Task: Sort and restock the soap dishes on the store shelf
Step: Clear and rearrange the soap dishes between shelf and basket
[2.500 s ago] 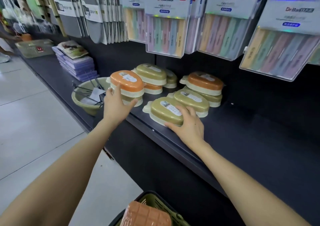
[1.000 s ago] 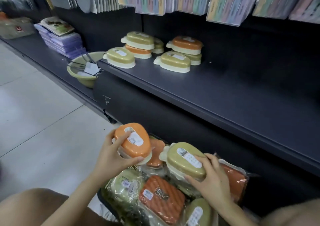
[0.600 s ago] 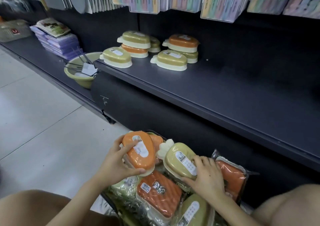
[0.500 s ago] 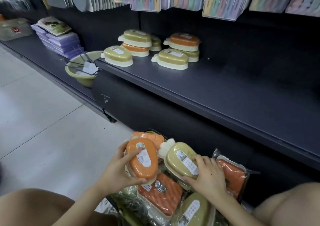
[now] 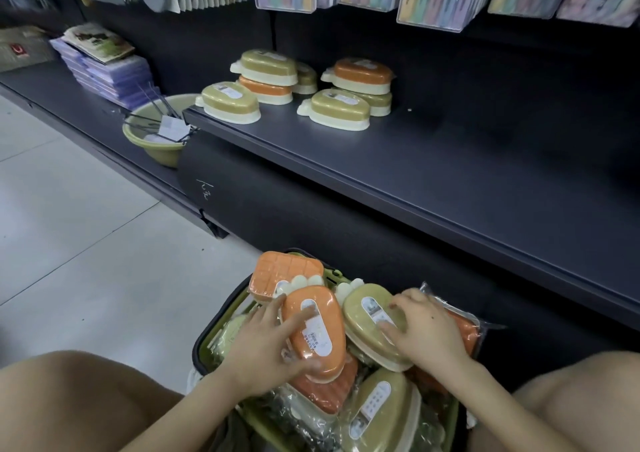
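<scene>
Hands low over a basket (image 5: 200,342) crammed with wrapped soap dishes: the left hand (image 5: 261,353) curls fingers and thumb round an orange soap dish (image 5: 313,330), while the right hand (image 5: 427,335) clasps an olive soap dish (image 5: 370,320) just beside it, the two dishes touching. Beneath and around both hands lie more orange and olive dishes in clear wrap. Above and beyond the hands, a dark shelf (image 5: 433,174) carries a cluster of shelved soap dishes (image 5: 337,114), several stacked in pairs. Farther out, up and to the left of the left hand, sits a green bowl (image 5: 152,145).
</scene>
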`<state>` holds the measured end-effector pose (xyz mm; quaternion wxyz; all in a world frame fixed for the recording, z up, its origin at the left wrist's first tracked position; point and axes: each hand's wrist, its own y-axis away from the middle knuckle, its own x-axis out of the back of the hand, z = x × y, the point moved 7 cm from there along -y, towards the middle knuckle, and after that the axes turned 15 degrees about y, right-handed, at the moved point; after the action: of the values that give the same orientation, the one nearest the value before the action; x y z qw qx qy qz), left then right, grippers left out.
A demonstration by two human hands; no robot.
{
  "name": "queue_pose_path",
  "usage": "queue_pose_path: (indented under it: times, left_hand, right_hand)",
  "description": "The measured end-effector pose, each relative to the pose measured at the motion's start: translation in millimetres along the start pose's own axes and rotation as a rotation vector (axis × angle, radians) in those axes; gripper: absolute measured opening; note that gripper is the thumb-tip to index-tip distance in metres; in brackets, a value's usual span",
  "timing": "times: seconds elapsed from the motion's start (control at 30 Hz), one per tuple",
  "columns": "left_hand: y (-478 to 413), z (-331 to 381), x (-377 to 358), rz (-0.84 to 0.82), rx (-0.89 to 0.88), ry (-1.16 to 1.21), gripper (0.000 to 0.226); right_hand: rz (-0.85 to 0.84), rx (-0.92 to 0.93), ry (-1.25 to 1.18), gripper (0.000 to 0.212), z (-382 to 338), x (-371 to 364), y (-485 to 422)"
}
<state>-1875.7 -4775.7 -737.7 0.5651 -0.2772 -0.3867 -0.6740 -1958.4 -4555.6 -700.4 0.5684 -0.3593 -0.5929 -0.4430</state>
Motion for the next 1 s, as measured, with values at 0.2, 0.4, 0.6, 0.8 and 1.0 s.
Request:
queue_pose_path:
  times: [0.2, 0.4, 0.6, 0.8, 1.0]
  left_hand:
    - [-51.0, 14.0, 85.9, 0.257, -0.037, -0.062, 0.096]
    - [-134.3, 1.3, 183.0, 0.491, -0.066, 0.008, 0.048]
    - [-210.0, -34.0, 263.9, 0.660, -0.004, -0.005, 0.050]
    - [-274.7, -69.7, 308.4, 0.644, 0.118, -0.120, 0.073]
    - [-321.7, -92.5, 323.3, 0.352, 0.133, -0.338, 0.087]
  right_hand:
    - [0.429, -0.057, -0.202, 0.024, 2.8, 85.8, -59.6]
    - [0.455, -0.097, -0.163, 0.053, 4.2, 129.3, -180.1]
    - [0.317, -0.122, -0.206, 0.079, -6.6, 126.7, -290.4]
    - [0.440, -0.149, -0.115, 0.086, -18.3, 138.5, -352.5]
    - [0.483, -0.128, -0.074, 0.075, -23.3, 138.2, -363.7]
